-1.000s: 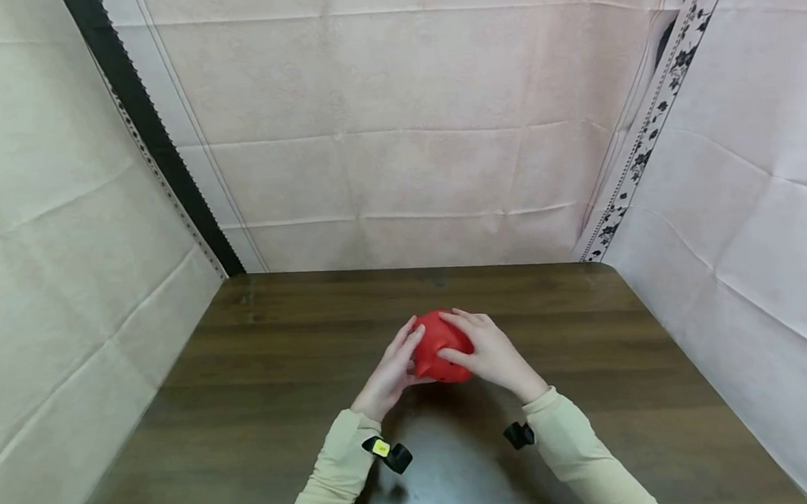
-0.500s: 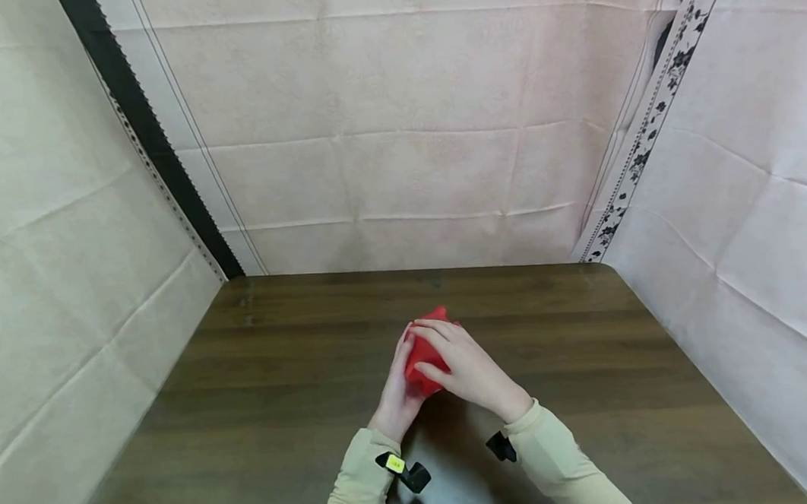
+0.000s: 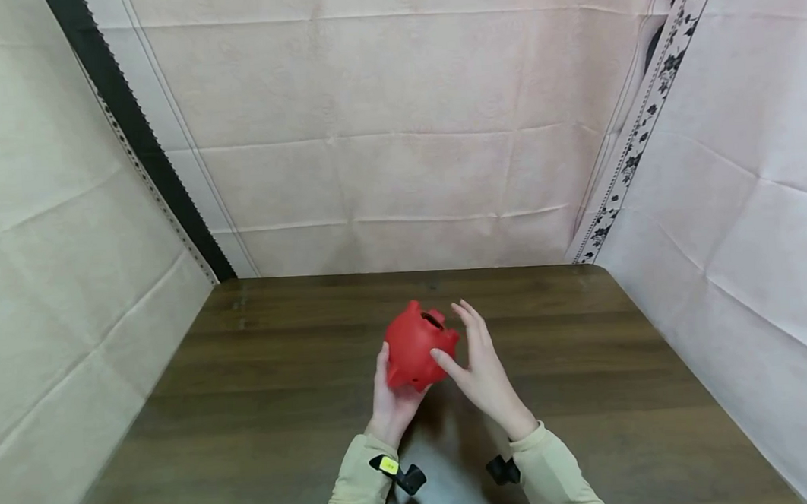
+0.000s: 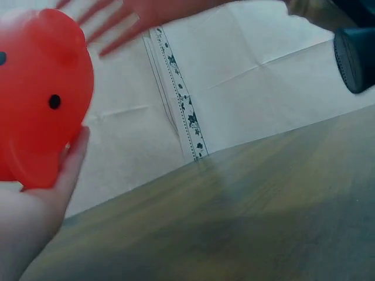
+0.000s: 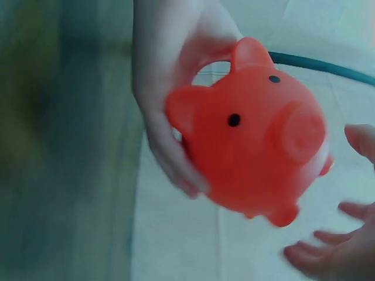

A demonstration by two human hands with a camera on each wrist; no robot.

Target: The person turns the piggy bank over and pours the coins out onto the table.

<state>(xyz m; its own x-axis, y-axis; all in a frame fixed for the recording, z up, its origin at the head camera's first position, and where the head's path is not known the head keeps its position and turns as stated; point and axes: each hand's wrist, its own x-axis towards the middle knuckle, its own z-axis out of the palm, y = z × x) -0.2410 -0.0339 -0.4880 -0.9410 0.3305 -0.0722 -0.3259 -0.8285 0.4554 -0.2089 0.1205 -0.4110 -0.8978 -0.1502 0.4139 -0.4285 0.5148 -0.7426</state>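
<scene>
A red piggy bank [image 3: 418, 350] is held up over the table in my left hand [image 3: 391, 409], whose fingers and thumb curl round it from below and the left. A dark opening shows on its surface toward the upper right in the head view. In the right wrist view, the piggy bank [image 5: 258, 134] has its snout, black eyes and ears facing that camera. My right hand [image 3: 481, 377] is spread beside it, with its thumb overlapping the piggy bank's edge in the head view. The right wrist view shows these fingers [image 5: 334, 252] apart from the snout.
The brown wooden table [image 3: 282, 410] stretches under both hands. White cloth walls [image 3: 426, 167] enclose it at the back and both sides, with a patterned strip [image 3: 638, 148] at the back right corner. Black cameras sit on both wrists.
A second ago both hands were on the piggy bank. It has been turned about, bringing the dark opening into view, and my right hand has come away to the right with its fingers spread.
</scene>
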